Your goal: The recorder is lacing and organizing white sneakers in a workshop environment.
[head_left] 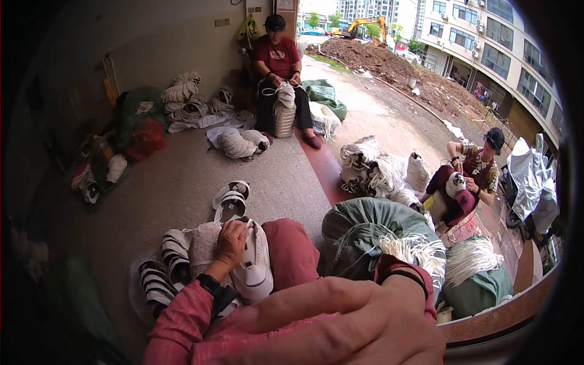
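A white shoe upper (252, 267) lies on my lap, its toe end toward me. My left hand (232, 244) is closed on its top edge, with a dark band around the wrist. Raised close in front of me, my right hand (359, 322) looks large and slightly blurred. Its fingers stretch leftward and apart, and no object shows in them. Beside the upper, under my left hand, is a pale speckled rounded piece (205, 248). Stacks of white shoe uppers with dark insides (176, 255) stand left of my lap.
A green sack (371, 228) with white laces (417, 252) on it sits at my right. More laces (474, 261) top another sack. Beyond is a pile of white uppers (380, 167). One person (280, 61) sits at the back, another (471, 167) at the right.
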A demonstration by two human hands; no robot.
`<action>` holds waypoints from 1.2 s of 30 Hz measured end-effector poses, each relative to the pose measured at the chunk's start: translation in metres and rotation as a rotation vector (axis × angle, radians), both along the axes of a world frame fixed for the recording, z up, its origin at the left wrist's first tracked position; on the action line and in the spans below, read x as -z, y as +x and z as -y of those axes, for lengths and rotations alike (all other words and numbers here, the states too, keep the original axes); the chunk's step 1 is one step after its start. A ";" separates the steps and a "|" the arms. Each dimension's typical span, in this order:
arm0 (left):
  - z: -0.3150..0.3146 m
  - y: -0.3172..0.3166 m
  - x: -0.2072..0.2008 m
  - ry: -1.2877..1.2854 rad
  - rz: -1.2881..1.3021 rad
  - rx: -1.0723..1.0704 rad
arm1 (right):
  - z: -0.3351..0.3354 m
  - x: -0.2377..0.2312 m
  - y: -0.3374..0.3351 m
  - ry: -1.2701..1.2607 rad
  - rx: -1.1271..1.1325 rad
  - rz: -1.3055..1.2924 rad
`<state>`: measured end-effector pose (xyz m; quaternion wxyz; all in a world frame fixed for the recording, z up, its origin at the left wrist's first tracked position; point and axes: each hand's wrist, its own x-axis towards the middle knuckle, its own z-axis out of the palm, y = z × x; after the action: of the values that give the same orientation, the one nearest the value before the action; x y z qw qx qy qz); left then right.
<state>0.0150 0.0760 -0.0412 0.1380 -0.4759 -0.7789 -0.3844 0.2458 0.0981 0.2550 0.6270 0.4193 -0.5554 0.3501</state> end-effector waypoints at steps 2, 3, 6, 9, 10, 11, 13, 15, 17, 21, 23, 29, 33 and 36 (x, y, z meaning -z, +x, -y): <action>0.000 0.002 -0.004 0.013 -0.031 -0.019 | 0.018 0.006 -0.014 -0.204 -0.076 -0.065; 0.002 0.003 -0.007 0.003 0.002 -0.010 | 0.019 0.006 -0.016 -0.301 -0.117 -0.101; 0.007 0.004 -0.006 0.002 -0.001 -0.013 | -0.019 0.009 0.004 0.107 -0.195 0.041; 0.007 0.002 -0.008 -0.029 -0.006 -0.020 | -0.016 0.007 0.019 0.168 -0.224 0.165; 0.009 0.002 -0.008 -0.025 -0.011 -0.030 | -0.014 0.006 0.024 0.100 -0.230 0.177; 0.010 0.002 -0.005 -0.033 -0.016 -0.022 | -0.015 0.007 0.031 0.107 -0.240 0.171; 0.002 0.000 -0.006 -0.027 -0.038 0.008 | -0.026 0.008 0.042 0.139 -0.283 0.334; 0.001 0.009 -0.009 -0.041 -0.017 0.014 | -0.038 0.013 0.042 0.251 -0.351 0.346; 0.008 0.005 -0.005 -0.057 0.012 0.015 | -0.042 0.011 0.043 0.356 -0.420 0.364; 0.011 0.006 -0.010 -0.062 -0.006 -0.014 | -0.048 0.001 0.042 0.448 -0.836 0.635; 0.012 0.007 -0.013 -0.026 -0.001 0.003 | -0.047 0.005 0.039 0.584 -0.875 0.716; 0.018 -0.019 -0.008 -0.042 0.196 0.159 | -0.080 0.020 0.030 0.973 -0.795 0.934; 0.034 0.006 -0.106 -0.184 -0.053 -0.036 | -0.114 0.049 0.002 0.284 -0.245 1.089; 0.034 0.049 -0.170 -0.230 0.699 0.543 | -0.105 0.106 -0.044 -0.005 -0.145 1.129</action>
<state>0.0641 0.0418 0.1288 -0.2923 -0.5169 -0.6634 -0.4553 0.2022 0.2029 0.1495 0.2082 0.2024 -0.7734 0.5635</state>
